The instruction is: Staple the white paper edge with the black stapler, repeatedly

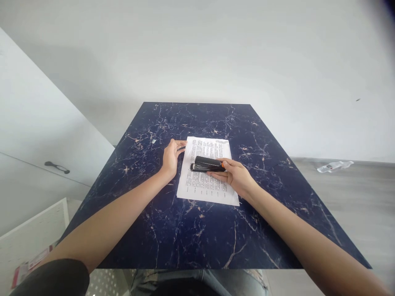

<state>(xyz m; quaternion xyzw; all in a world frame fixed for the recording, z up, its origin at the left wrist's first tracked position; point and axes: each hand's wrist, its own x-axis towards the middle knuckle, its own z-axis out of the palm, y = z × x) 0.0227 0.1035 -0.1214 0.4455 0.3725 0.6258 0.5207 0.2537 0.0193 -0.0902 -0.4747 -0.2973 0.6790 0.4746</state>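
Note:
A black stapler [207,164] with a bit of orange near its rear lies across my right hand [236,174], whose thumb and fingers close around its back end. Its jaw points left, over the printed sheets of paper [203,193]. The paper rests on the dark table, text running sideways. At the paper's upper left edge is my left hand [173,157], fingers stretched out and slightly apart, the tips touching or very near the edge. Whether the stapler touches the paper is hard to tell.
The dark blue marbled table [197,238] stands against a pale wall [197,49]. A small pale piece [153,141] lies on its left side. On the floor at right is a clear plastic wrapper [335,166]. A white cabinet with a black handle [57,167] stands left.

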